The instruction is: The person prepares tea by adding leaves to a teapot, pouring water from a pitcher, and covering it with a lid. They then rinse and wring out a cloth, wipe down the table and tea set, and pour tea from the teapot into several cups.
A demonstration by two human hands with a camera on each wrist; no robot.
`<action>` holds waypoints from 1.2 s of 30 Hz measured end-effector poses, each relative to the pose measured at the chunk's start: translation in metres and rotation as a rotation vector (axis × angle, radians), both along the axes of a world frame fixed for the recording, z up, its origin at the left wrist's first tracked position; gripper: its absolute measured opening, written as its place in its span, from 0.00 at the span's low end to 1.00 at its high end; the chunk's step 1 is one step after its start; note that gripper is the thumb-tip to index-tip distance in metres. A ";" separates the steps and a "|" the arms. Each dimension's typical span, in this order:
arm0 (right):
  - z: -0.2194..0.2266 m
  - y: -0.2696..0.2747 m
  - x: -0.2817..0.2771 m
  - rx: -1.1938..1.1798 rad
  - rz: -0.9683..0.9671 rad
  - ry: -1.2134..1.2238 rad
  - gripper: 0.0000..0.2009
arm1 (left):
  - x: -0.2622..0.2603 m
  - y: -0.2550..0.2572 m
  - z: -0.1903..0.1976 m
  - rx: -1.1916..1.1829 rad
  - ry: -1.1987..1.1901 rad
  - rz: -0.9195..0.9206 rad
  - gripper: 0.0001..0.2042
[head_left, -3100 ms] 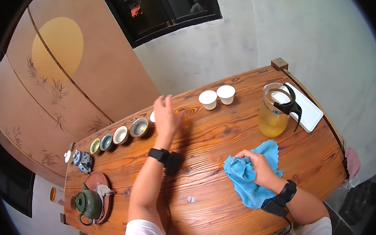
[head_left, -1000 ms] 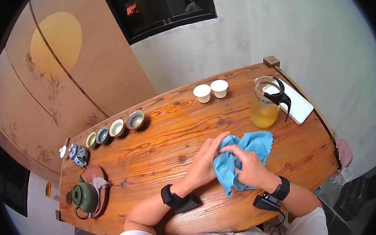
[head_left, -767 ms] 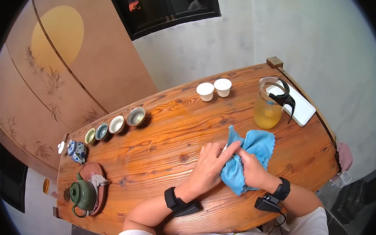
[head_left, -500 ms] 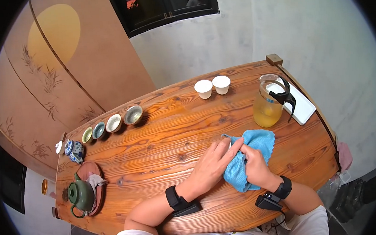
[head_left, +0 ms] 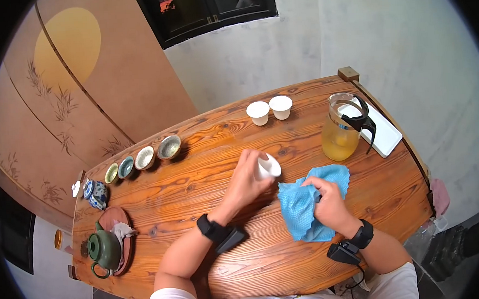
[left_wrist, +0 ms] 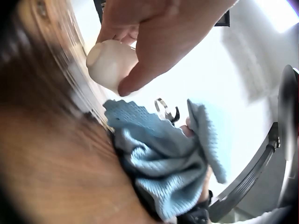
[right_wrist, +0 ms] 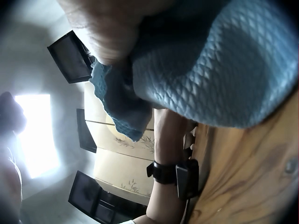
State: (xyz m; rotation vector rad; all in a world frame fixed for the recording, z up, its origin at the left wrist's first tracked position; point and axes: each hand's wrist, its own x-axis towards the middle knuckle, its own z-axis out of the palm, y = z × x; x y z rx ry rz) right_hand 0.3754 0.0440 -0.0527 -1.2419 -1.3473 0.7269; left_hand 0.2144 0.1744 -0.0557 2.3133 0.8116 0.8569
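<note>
My left hand [head_left: 245, 181] holds a small white cup [head_left: 270, 166] in its fingers, tipped with its mouth facing right. In the left wrist view the same cup [left_wrist: 108, 65] sits between thumb and fingers, a short way above the table and beside the cloth. My right hand [head_left: 332, 208] grips a bunched light-blue waffle-weave cloth [head_left: 297, 212] that drapes down toward the tabletop. Up close in the right wrist view, the cloth [right_wrist: 229, 79] hides most of that hand's fingers.
Two white cups [head_left: 258, 114] stand at the far edge. A glass pitcher [head_left: 340, 143] of yellow liquid stands by a white tray [head_left: 388, 136] at right. Several small bowls [head_left: 169, 148] line the far left, near a blue-and-white pot [head_left: 95, 194] and green teapot [head_left: 105, 251].
The left hand took the white cup from the end of the bowl row and brought it to the cloth. Now it has moved the cup out leftward, while the right hand keeps the cloth.
</note>
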 end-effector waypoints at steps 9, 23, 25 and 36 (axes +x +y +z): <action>-0.022 0.005 -0.005 -0.107 0.183 -0.088 0.11 | 0.086 0.057 -0.018 -0.082 -0.069 0.111 0.18; -0.017 0.004 -0.005 -0.148 0.192 -0.226 0.11 | 0.085 0.057 -0.025 0.142 -0.187 -0.008 0.23; -0.018 0.004 -0.005 -0.083 0.187 -0.229 0.10 | 0.055 0.056 -0.014 0.181 -0.132 0.032 0.24; -0.013 0.005 -0.007 -0.254 0.220 -0.113 0.07 | -0.166 0.149 0.001 0.474 0.610 0.660 0.40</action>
